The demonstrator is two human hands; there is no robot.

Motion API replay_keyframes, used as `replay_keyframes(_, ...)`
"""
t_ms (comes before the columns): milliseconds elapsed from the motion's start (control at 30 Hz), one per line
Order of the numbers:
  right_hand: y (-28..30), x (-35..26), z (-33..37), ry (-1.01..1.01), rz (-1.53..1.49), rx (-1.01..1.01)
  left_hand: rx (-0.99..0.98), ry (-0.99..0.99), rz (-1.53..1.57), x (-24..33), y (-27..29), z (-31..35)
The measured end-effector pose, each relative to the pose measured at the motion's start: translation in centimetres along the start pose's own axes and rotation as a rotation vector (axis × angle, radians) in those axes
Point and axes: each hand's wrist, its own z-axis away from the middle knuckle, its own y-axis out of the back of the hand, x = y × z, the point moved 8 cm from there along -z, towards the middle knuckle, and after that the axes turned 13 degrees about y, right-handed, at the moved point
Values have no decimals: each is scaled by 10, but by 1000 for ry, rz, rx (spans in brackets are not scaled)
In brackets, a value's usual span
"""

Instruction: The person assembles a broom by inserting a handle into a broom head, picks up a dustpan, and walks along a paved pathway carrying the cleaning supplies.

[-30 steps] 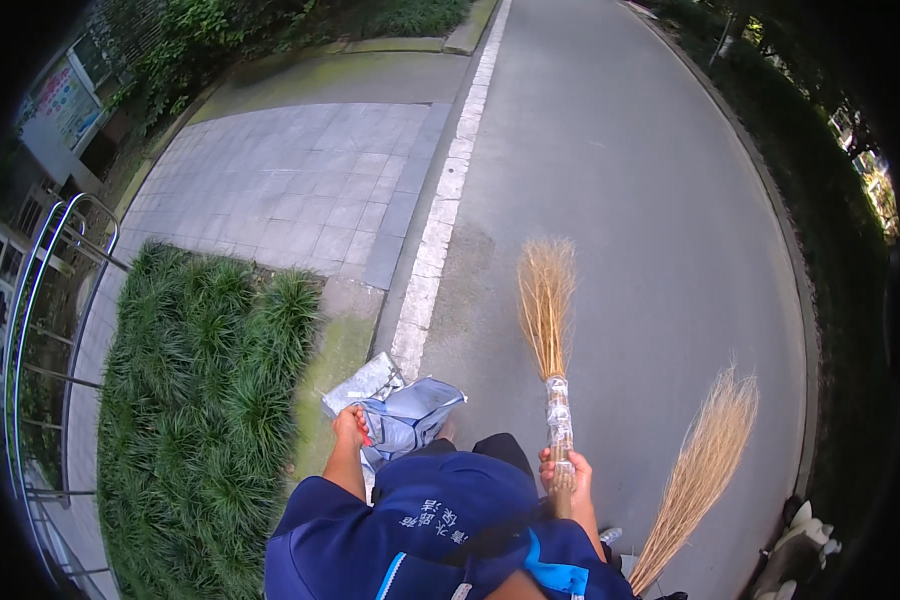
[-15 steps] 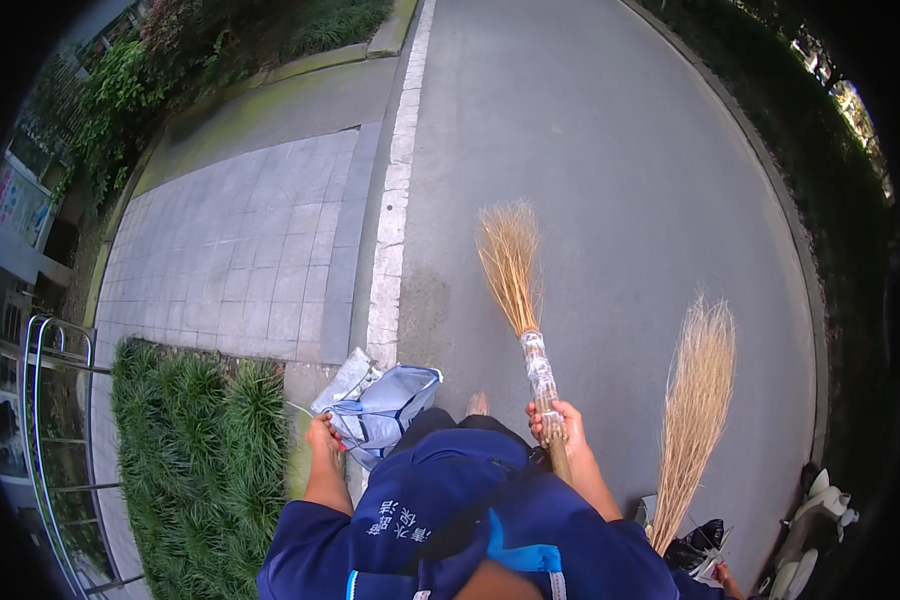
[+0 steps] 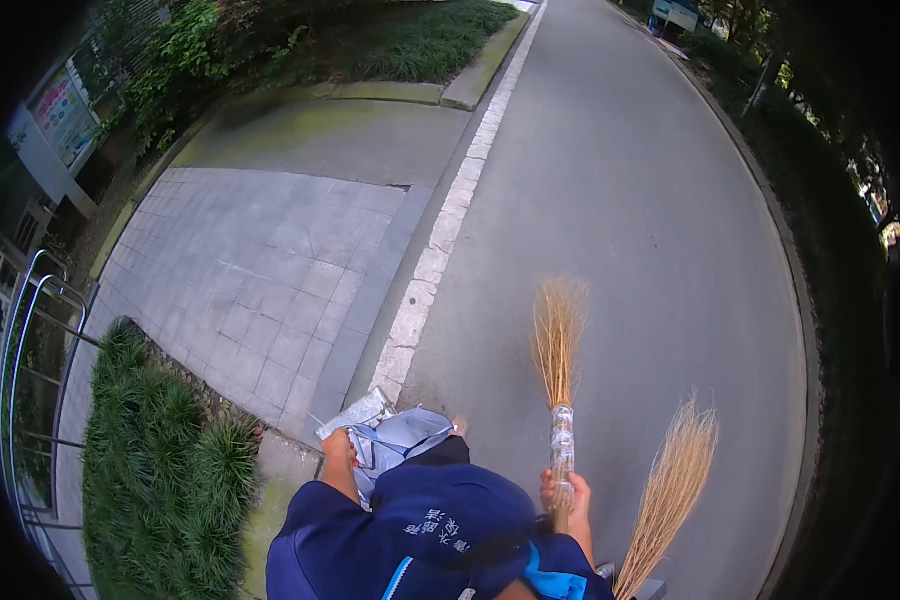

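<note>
My right hand is closed round the handle of a straw broom, whose binding is wrapped in clear, shiny material. Its bristles point up and ahead over the road. At my left side, my left hand has its fingers curled at the edge of a pale grey-blue bag with dark trim. Against the bag leans a scuffed whitish flat piece; its lower part is hidden. A second, larger straw broom stands tilted behind my right arm, its lower end out of view.
The grey road runs ahead, bordered by a white kerb line. Left of it lie paving slabs and a grassy bed, with a metal railing beyond. A dark hedge edges the right.
My view has tilted up and turned, showing more road ahead. The held broom sits lower in view. A person's hand, a black bag and a scooter at the lower right have left the view.
</note>
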Motion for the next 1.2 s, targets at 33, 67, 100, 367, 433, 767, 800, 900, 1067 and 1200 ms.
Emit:
replay_keyframes(33,-10,-21,-24,2,-25,9,24,-38,37,10,-35,5)
replay_keyframes(67,-22,-38,-49,-7,-1,-4,7,-48,33,20,-69,10)
replay_keyframes(100,-33,-52,-58,19,-5,38,2,-55,14,29,-88,17)
replay_keyframes(367,-126,-160,-220,59,-16,2,-61,-4,128,98,-257,16)
replay_keyframes(433,-142,-186,-267,24,28,0,-92,-33,190,108,-291,18)
replay_keyframes(767,-301,-290,-483,-127,13,-80,-93,-154,283,267,-518,126)
replay_keyframes(800,-315,-299,-505,-128,28,-77,-90,-150,300,276,-532,131)
replay_keyframes(900,-342,-325,-571,-110,10,-59,-29,-162,307,307,-587,131)
replay_keyframes(1067,-400,-356,-679,-61,29,-108,55,-116,188,370,-691,112)
replay_keyframes(1200,-470,-387,-741,0,104,-65,27,-56,181,413,-763,73)
